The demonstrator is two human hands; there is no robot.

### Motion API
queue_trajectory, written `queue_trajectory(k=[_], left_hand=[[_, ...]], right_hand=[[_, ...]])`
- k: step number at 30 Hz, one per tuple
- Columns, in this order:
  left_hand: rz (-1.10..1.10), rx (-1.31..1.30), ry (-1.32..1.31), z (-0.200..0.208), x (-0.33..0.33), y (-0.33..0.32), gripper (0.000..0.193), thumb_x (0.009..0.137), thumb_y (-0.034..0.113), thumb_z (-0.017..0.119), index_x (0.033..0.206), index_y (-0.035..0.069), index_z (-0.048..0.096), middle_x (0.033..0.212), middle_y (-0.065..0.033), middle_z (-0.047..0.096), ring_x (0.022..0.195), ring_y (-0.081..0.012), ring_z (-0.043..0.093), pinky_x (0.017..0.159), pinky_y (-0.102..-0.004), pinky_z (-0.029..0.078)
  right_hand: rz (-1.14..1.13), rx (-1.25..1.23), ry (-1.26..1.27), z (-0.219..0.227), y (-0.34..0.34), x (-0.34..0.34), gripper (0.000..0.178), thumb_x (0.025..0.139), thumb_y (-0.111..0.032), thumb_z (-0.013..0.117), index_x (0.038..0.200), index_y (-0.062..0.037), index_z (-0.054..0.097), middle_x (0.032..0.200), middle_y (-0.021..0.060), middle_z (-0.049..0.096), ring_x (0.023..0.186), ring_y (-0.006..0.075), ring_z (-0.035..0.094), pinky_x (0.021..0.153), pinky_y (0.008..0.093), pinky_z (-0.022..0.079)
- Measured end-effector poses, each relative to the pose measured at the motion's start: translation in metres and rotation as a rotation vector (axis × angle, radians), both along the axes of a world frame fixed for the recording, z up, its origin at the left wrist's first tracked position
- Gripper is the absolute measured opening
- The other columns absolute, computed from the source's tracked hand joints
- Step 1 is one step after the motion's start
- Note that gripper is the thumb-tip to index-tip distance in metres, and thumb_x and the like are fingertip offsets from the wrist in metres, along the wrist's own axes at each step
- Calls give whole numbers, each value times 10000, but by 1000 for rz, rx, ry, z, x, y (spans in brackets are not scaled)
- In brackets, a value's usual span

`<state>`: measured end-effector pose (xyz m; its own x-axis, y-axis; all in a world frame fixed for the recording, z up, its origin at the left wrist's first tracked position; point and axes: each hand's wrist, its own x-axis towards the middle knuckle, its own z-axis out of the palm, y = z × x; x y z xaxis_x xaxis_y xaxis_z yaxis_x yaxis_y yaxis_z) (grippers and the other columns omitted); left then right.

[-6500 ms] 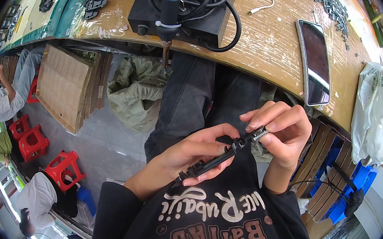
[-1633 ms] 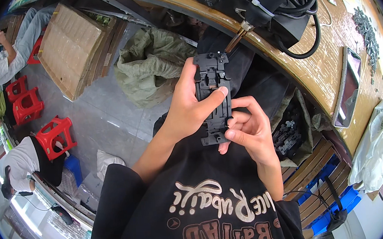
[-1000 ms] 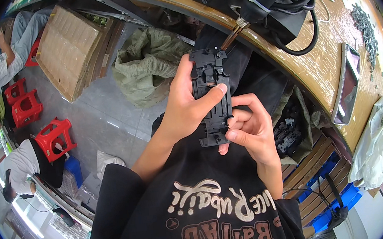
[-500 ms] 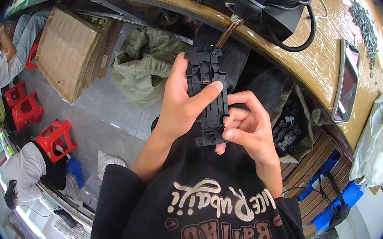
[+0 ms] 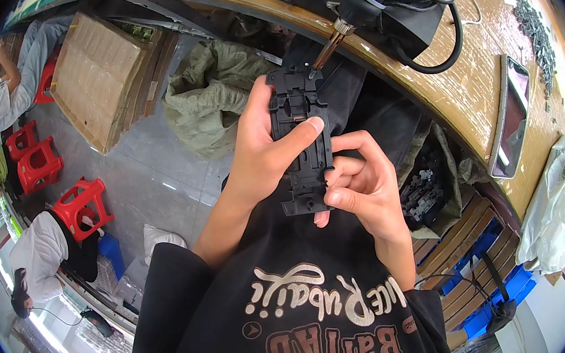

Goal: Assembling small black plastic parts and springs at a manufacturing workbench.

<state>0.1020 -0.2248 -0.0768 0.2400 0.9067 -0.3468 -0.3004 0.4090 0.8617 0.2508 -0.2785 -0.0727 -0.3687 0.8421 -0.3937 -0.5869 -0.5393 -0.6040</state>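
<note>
A black plastic frame (image 5: 309, 167), long and moulded with slots and pegs, is held over the lap, just in front of the worktop (image 5: 455, 86), its slotted face up and its far end at the hot-tool tip. The left hand (image 5: 265, 152) has a closed grip on it: the thumb lies across the face, the other fingers along the left edge and out of sight beneath, probably to keep it flat. The right hand (image 5: 366, 181) grips the near right corner, thumb at the edge and a fingertip showing below; whether something small is also pinched there I cannot tell.

The soldering iron (image 5: 342, 27) slants down over the worktop's edge, its tip at the frame's far right corner; contact is hard to judge. It sits against a black box (image 5: 413, 42), with a white cable tie around it, apparently so that both hands are free for the frame.

Farther right lie a phone (image 5: 510, 118), a heap of small grey parts (image 5: 534, 33) and a plastic bag (image 5: 551, 210) with faint, unreadable print. Beneath, an open sack (image 5: 460, 185) holds dark pieces. The black sweatshirt (image 5: 242, 318) bears pale script above brownish block capitals, upside down here.
</note>
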Motion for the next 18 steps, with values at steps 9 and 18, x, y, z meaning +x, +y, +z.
queue_trajectory(k=[9,18], left_hand=[[4,30,17,0,0,0,346,734,5,585,1029,20,405,866,-28,501,730,-53,496,613,-199,426],[-9,49,53,-10,2,-8,361,737,1,580,1051,18,402,860,-16,497,751,-53,482,647,-207,417]], right_hand=[[23,26,-25,-3,0,1,440,734,93,588,1098,18,352,699,107,546,599,201,594,548,283,491],[36,3,-59,-10,-9,3,412,750,85,576,1093,13,358,695,98,544,596,190,592,548,269,489]])
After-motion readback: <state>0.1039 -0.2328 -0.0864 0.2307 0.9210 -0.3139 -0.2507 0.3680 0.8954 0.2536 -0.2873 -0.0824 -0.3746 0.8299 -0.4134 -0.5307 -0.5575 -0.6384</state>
